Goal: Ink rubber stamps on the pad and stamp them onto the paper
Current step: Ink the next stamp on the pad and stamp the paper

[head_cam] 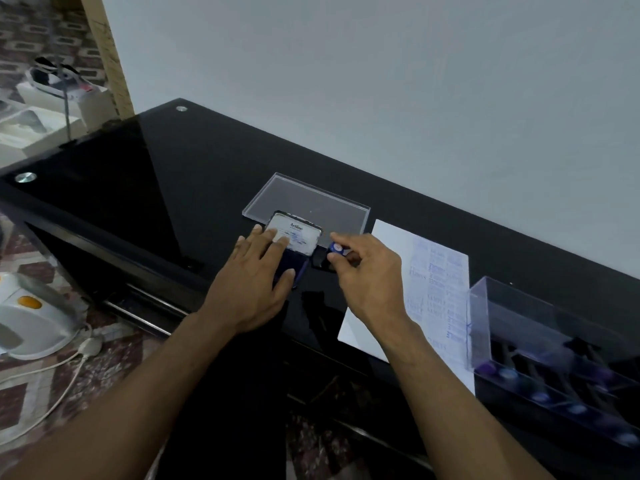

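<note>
The ink pad lies open on the black glass table, its white labelled lid tilted up and the dark blue pad partly hidden under my fingers. My left hand rests flat on the pad and lid, holding them down. Just to the right of the pad, my right hand pinches a small rubber stamp with a blue round cap, close above the table. A white sheet of paper with rows of blue stamp prints lies to the right, partly under my right wrist.
A clear acrylic plate lies behind the ink pad. A clear plastic box with several more stamps stands at the right edge. A white wall runs along the table's far side. An iron and its cord sit on the floor at left.
</note>
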{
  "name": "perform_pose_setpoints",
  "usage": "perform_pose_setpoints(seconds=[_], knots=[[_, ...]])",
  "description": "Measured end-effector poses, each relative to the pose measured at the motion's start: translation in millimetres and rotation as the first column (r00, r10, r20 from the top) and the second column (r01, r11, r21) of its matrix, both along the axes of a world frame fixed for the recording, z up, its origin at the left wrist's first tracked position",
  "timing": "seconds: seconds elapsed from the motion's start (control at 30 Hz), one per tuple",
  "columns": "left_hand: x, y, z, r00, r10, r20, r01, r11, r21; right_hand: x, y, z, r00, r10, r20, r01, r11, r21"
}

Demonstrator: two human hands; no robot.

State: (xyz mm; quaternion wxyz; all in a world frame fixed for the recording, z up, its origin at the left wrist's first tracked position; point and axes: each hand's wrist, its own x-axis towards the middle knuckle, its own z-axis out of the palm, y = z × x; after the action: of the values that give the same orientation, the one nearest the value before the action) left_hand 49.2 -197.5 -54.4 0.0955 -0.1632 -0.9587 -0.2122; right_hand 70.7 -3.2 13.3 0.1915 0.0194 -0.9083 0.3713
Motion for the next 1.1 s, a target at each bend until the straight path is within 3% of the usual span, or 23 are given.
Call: perform_pose_setpoints(seconds=[0.23,0.53,1.1], knots=[[13,66,9,0.989,-0.149,0.010,0.149,0.987,0.058,33,60,5,0.994,-0.109,0.013,0.109,0.994,-0.013],[21,130,0,0.951,-0.307,0.019,0.307,0.952,0.017,63,125,4,0.980,-0.195,0.039,0.196,0.980,-0.014],[5,156,-17,0.929,-0.358,0.095,0.365,0.927,-0.080,66,151,-20,0.982,-0.185,0.023,0.184,0.982,0.026]])
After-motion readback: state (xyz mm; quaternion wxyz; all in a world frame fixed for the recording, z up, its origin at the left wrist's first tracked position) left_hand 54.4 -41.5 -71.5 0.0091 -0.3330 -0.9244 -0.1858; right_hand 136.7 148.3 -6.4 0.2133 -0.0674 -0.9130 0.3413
